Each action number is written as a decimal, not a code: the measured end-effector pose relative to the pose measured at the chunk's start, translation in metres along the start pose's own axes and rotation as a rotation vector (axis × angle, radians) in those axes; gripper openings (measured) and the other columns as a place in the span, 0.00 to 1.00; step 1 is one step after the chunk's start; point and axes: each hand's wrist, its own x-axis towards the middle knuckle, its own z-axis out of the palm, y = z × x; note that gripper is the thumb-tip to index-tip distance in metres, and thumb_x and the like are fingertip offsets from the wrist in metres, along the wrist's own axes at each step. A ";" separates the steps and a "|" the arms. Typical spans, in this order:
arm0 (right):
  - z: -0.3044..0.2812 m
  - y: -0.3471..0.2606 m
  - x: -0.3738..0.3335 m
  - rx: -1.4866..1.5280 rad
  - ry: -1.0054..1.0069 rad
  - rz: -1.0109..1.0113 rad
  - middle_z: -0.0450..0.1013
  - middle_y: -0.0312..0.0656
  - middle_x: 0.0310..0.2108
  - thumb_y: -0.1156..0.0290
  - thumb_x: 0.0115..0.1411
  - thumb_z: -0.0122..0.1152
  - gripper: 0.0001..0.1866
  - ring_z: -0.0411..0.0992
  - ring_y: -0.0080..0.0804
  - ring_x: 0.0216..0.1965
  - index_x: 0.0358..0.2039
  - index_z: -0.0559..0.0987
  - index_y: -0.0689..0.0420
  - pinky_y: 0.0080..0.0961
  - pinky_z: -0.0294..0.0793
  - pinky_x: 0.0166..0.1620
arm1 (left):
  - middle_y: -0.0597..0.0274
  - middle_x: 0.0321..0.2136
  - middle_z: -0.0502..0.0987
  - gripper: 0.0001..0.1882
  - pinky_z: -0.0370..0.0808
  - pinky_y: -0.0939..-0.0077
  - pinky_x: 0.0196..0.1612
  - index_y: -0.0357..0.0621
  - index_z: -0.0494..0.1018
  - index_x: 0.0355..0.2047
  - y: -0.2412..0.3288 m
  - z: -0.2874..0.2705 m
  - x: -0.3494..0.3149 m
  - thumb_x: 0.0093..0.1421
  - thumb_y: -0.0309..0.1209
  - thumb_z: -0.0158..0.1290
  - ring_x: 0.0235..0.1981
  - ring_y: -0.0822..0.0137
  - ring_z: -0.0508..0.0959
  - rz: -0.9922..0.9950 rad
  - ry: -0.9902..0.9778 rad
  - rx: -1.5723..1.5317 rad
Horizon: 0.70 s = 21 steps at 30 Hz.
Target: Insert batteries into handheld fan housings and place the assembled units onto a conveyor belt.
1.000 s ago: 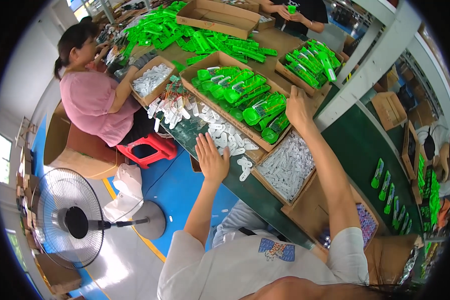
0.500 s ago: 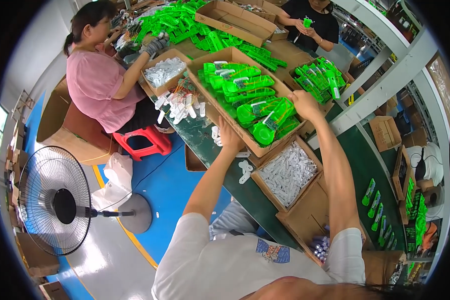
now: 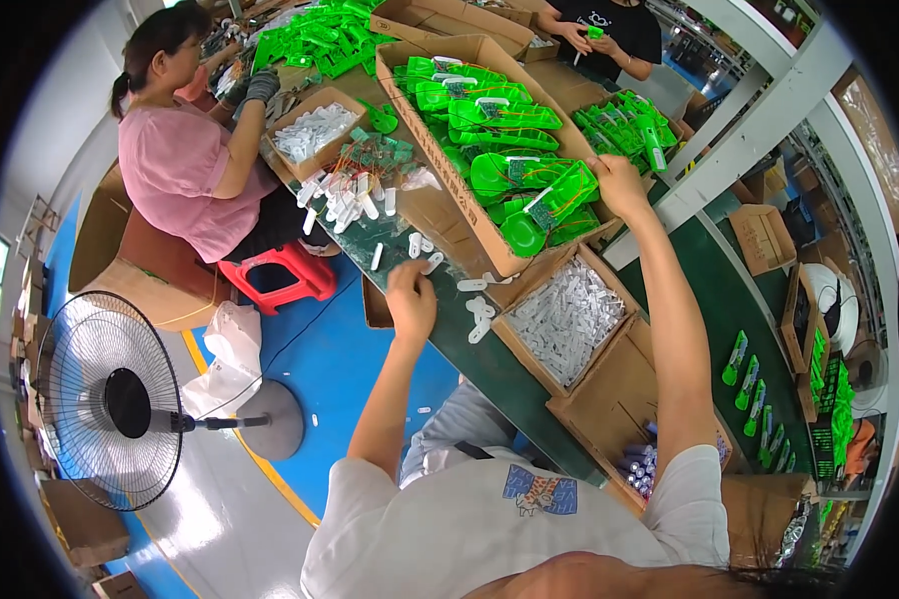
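A long cardboard box (image 3: 448, 192) of green plastic housings (image 3: 504, 115) with wires and small circuit boards stands tilted across the bench. My right hand (image 3: 619, 187) grips its right rim near the close end. Away from the box, my left hand (image 3: 411, 302) is low over the bench edge with its fingers curled in. Beside those fingertips lie small white plastic pieces (image 3: 433, 263); whether one is held I cannot make out. More white pieces (image 3: 480, 319) lie on the green bench top, right of that hand.
A carton of small white parts (image 3: 566, 324) stands close on the right, with a box of cylindrical cells (image 3: 637, 464) below it. Wired circuit boards (image 3: 375, 160) are heaped at left. A co-worker in pink (image 3: 185, 165) sits there; a floor fan (image 3: 128, 402) stands at lower left.
My left hand has let go of the long box and moved left and nearer, down to the white pieces. The box has shifted slightly left and away. My right hand stays on its rim.
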 end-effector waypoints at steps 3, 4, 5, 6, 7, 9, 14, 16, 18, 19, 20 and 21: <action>0.001 -0.007 -0.009 -0.033 -0.013 0.056 0.76 0.53 0.33 0.54 0.63 0.48 0.20 0.74 0.54 0.38 0.30 0.78 0.58 0.47 0.70 0.41 | 0.31 0.62 0.52 0.36 0.48 0.50 0.66 0.29 0.56 0.60 -0.005 0.011 0.014 0.56 0.35 0.54 0.64 0.35 0.50 -0.014 0.184 0.502; 0.001 -0.008 -0.010 -0.033 -0.009 0.060 0.76 0.53 0.33 0.54 0.63 0.48 0.20 0.74 0.54 0.38 0.30 0.78 0.58 0.47 0.70 0.41 | 0.30 0.62 0.51 0.38 0.47 0.51 0.66 0.28 0.54 0.61 -0.004 0.019 0.017 0.57 0.40 0.53 0.65 0.36 0.49 -0.042 0.136 0.575; 0.001 -0.010 -0.011 -0.040 -0.025 0.076 0.76 0.52 0.34 0.54 0.63 0.48 0.20 0.74 0.53 0.39 0.31 0.78 0.57 0.47 0.70 0.42 | 0.29 0.63 0.51 0.40 0.45 0.51 0.67 0.28 0.52 0.62 -0.003 0.027 0.020 0.58 0.44 0.52 0.66 0.37 0.48 -0.070 0.089 0.649; 0.000 -0.011 -0.012 -0.048 -0.041 0.091 0.76 0.52 0.34 0.54 0.64 0.48 0.20 0.74 0.53 0.39 0.31 0.78 0.57 0.47 0.70 0.42 | 0.31 0.63 0.52 0.41 0.44 0.52 0.68 0.28 0.51 0.63 -0.001 0.038 0.025 0.59 0.45 0.50 0.66 0.38 0.49 -0.084 0.080 0.702; 0.000 -0.012 -0.012 -0.059 -0.056 0.082 0.76 0.52 0.34 0.54 0.64 0.47 0.20 0.73 0.53 0.39 0.31 0.78 0.57 0.47 0.70 0.42 | 0.31 0.63 0.52 0.40 0.44 0.53 0.68 0.28 0.52 0.63 -0.006 0.052 0.030 0.59 0.45 0.50 0.67 0.39 0.49 -0.066 0.085 0.668; 0.003 -0.021 -0.016 -0.046 -0.060 0.066 0.76 0.52 0.34 0.54 0.64 0.47 0.20 0.73 0.53 0.39 0.31 0.78 0.58 0.47 0.70 0.42 | 0.35 0.61 0.59 0.34 0.52 0.58 0.65 0.29 0.56 0.60 -0.001 0.074 0.036 0.60 0.39 0.49 0.64 0.44 0.56 0.027 0.135 0.643; 0.007 -0.011 -0.021 -0.007 -0.027 0.054 0.75 0.53 0.31 0.55 0.63 0.49 0.20 0.73 0.54 0.36 0.29 0.77 0.60 0.46 0.69 0.40 | 0.42 0.51 0.70 0.23 0.67 0.61 0.55 0.37 0.64 0.54 0.028 0.078 0.017 0.56 0.24 0.50 0.53 0.45 0.69 -0.022 -0.070 -0.437; 0.007 -0.009 -0.019 0.003 -0.018 0.062 0.75 0.52 0.30 0.55 0.63 0.49 0.20 0.73 0.54 0.35 0.28 0.77 0.60 0.46 0.69 0.40 | 0.46 0.52 0.71 0.24 0.66 0.59 0.56 0.39 0.68 0.51 0.027 0.055 0.016 0.52 0.21 0.53 0.53 0.46 0.70 0.252 0.218 -0.084; 0.008 -0.009 -0.021 0.028 -0.006 0.062 0.75 0.52 0.29 0.55 0.63 0.50 0.20 0.73 0.53 0.34 0.28 0.77 0.60 0.45 0.69 0.38 | 0.36 0.59 0.61 0.31 0.53 0.52 0.65 0.32 0.61 0.57 0.009 0.031 0.017 0.53 0.27 0.55 0.63 0.40 0.57 0.182 0.283 0.314; 0.009 -0.011 -0.018 0.044 0.002 0.050 0.75 0.53 0.28 0.55 0.63 0.50 0.20 0.73 0.53 0.33 0.27 0.77 0.60 0.45 0.69 0.37 | 0.35 0.61 0.58 0.33 0.49 0.51 0.66 0.29 0.58 0.59 0.004 0.032 0.018 0.56 0.33 0.54 0.64 0.40 0.54 0.062 0.257 0.447; 0.010 -0.010 -0.015 0.107 -0.002 0.067 0.74 0.53 0.27 0.55 0.63 0.50 0.20 0.73 0.53 0.32 0.28 0.76 0.60 0.44 0.69 0.36 | 0.33 0.62 0.55 0.37 0.46 0.50 0.67 0.27 0.55 0.61 -0.001 0.033 0.018 0.58 0.38 0.53 0.66 0.39 0.51 -0.058 0.228 0.579; 0.013 -0.009 -0.017 0.109 -0.006 0.073 0.74 0.53 0.27 0.55 0.63 0.50 0.20 0.73 0.53 0.32 0.28 0.76 0.60 0.44 0.69 0.36 | 0.35 0.64 0.51 0.40 0.45 0.51 0.67 0.29 0.50 0.64 0.001 0.046 0.013 0.58 0.41 0.51 0.67 0.42 0.49 -0.072 0.145 0.615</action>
